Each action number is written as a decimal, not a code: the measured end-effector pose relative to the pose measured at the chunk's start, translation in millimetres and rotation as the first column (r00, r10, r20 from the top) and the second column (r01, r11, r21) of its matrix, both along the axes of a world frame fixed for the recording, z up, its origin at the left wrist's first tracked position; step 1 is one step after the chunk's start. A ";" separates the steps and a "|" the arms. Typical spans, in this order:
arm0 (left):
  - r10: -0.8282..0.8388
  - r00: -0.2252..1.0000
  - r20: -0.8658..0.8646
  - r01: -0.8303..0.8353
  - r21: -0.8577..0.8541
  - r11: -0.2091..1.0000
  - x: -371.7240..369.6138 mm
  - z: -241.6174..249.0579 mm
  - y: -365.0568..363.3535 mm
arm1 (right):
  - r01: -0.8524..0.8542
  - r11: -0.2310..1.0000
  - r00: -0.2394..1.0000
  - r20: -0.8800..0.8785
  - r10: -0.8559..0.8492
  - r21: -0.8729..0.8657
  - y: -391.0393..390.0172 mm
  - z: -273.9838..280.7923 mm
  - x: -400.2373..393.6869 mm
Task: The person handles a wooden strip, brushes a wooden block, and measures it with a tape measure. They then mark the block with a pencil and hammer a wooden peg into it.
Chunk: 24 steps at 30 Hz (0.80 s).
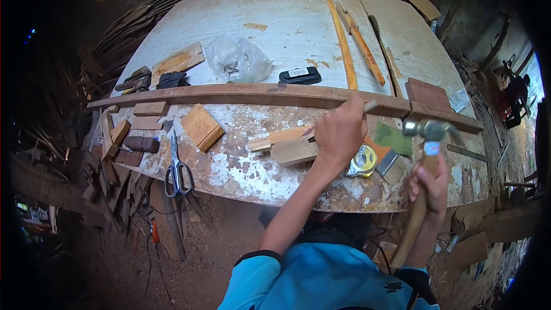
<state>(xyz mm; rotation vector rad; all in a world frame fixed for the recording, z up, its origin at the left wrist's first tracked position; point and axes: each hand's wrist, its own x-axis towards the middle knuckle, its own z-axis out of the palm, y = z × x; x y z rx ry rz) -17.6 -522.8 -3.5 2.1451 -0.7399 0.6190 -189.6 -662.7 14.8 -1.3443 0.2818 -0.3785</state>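
My left hand (342, 131) is closed around a chisel (371, 105), whose grey butt end sticks out past the fist on the upper right. The fist hides most of the tool; its dark other end points at pale wood pieces. Those are a short wooden block (293, 153) and a lighter strip (288, 135) behind it. My right hand (430, 185) grips a claw hammer (429, 131) by its wooden handle, head up, to the right of the chisel and apart from it. A yellow tape measure (362, 161) lies beside my left wrist.
A long wooden beam (247, 94) crosses the worktable (241, 175). Scissors (177, 166) overhang the front edge at left, near a wood block (202, 127). Beyond the beam lie a plastic bag (237, 59), a black case (299, 75), wood strips (344, 44) and a saw (383, 49).
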 end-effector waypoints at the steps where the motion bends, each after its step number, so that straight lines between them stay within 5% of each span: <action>1: -0.001 1.000 0.007 0.001 -0.010 1.000 0.4 0.6 -0.5 | 0.032 0.999 0.999 0.035 -0.031 -0.033 -1.6 10.3 7.4; 7: -0.019 1.000 0.017 0.020 -0.021 1.000 0.8 -0.9 1.4 | 0.135 0.991 0.968 0.213 -0.133 0.004 -8.8 42.5 46.9; 10: -0.021 1.000 0.019 0.021 -0.008 1.000 0.7 -2.6 1.4 | 0.123 0.970 0.992 0.010 -0.124 -0.210 7.4 41.6 52.6; 11: -0.012 1.000 0.007 0.012 0.000 1.000 -0.1 -2.3 2.8 | -0.029 0.973 0.995 -0.101 0.006 -0.229 13.0 42.7 49.1; 14: -0.007 1.000 0.002 0.007 -0.006 1.000 0.8 -0.3 2.9 | -0.098 0.988 0.985 -0.155 0.079 -0.119 18.5 47.1 40.2; 19: -0.009 1.000 -0.017 0.009 -0.010 1.000 0.4 -2.1 6.2 | 0.188 0.982 0.974 0.131 -0.185 -0.015 -10.1 41.1 40.5; 22: -0.014 0.999 -0.035 0.014 -0.016 1.000 0.2 -0.4 5.8 | 0.289 0.957 0.952 0.113 -0.286 -0.014 0.4 33.8 54.1; 24: -0.013 0.999 -0.031 0.013 -0.023 1.000 -0.3 -1.2 6.1 | 0.037 0.997 0.995 -0.089 -0.043 -0.070 1.5 31.5 43.6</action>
